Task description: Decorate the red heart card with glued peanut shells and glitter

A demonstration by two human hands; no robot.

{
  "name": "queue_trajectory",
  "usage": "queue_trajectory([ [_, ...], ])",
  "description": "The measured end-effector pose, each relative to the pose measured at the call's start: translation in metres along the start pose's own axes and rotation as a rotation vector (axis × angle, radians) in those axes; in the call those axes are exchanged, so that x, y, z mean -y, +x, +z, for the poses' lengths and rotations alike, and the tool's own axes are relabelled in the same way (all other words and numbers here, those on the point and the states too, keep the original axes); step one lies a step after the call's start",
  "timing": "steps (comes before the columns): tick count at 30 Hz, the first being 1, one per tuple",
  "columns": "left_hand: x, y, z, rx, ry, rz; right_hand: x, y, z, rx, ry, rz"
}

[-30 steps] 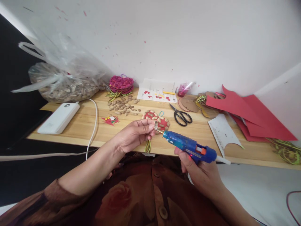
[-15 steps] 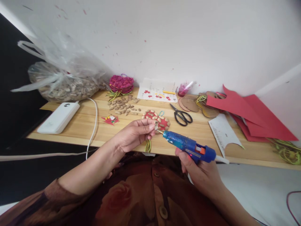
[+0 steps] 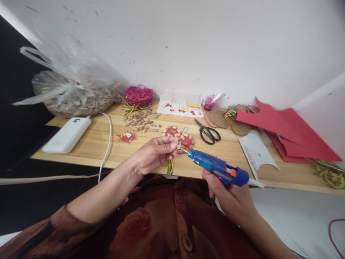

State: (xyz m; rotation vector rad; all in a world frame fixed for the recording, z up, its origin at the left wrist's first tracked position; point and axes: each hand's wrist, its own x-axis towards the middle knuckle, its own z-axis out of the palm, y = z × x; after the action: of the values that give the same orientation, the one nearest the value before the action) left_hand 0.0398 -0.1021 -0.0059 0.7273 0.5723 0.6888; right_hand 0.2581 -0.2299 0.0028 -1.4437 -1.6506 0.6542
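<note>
My left hand (image 3: 155,154) pinches a small pale seed shell (image 3: 178,143) between thumb and fingertips, just above the table's front edge. My right hand (image 3: 229,196) is wrapped round the grip of a blue hot glue gun (image 3: 217,167), whose metal nozzle points left and almost touches the shell. Behind the shell lies a round red disc (image 3: 181,138) ringed with glued shells, with a tuft of yellow-green strings (image 3: 169,167) hanging at its near side.
On the wooden table (image 3: 94,147) lie loose shells (image 3: 140,122), black scissors (image 3: 207,133), a white power bank (image 3: 67,134) with cable, a plastic bag of shells (image 3: 72,97), a pink disc stack (image 3: 138,95), red paper sheets (image 3: 285,133) and cardboard rounds (image 3: 217,118).
The glue gun has shifted very slightly to the right; the left hand and the shell have stayed in place.
</note>
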Motion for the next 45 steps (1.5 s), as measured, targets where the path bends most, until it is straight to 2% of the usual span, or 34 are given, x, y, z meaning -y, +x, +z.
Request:
queue_trajectory([
  [16, 0.003, 0.003, -0.001, -0.015, 0.011, -0.007, -0.004, 0.001, 0.001, -0.022, -0.075, 0.013],
  [19, -0.001, 0.007, -0.002, -0.012, 0.045, 0.026, -0.011, 0.004, 0.001, -0.024, -0.065, 0.073],
  [22, -0.01, 0.015, -0.004, 0.005, 0.141, 0.085, -0.022, 0.011, 0.003, -0.028, 0.102, 0.245],
  [25, -0.021, 0.028, -0.009, -0.005, 0.364, 0.163, -0.033, 0.023, 0.005, -0.064, 0.519, 0.443],
  [28, -0.031, 0.044, -0.01, -0.006, 0.705, 0.227, -0.041, 0.037, 0.005, -0.165, 0.805, 0.536],
  [33, -0.032, 0.07, -0.001, 0.016, 1.301, 0.377, -0.048, 0.055, 0.007, -0.219, 0.951, 0.606],
  [37, -0.024, 0.088, 0.002, 0.138, 1.72, 0.519, -0.053, 0.064, 0.011, -0.199, 1.062, 0.67],
  [41, -0.016, 0.098, -0.003, 0.241, 1.862, 0.567, -0.058, 0.068, 0.013, -0.197, 1.096, 0.696],
  [45, -0.011, 0.099, -0.004, 0.242, 1.916, 0.577, -0.062, 0.069, 0.013, -0.198, 1.119, 0.709],
])
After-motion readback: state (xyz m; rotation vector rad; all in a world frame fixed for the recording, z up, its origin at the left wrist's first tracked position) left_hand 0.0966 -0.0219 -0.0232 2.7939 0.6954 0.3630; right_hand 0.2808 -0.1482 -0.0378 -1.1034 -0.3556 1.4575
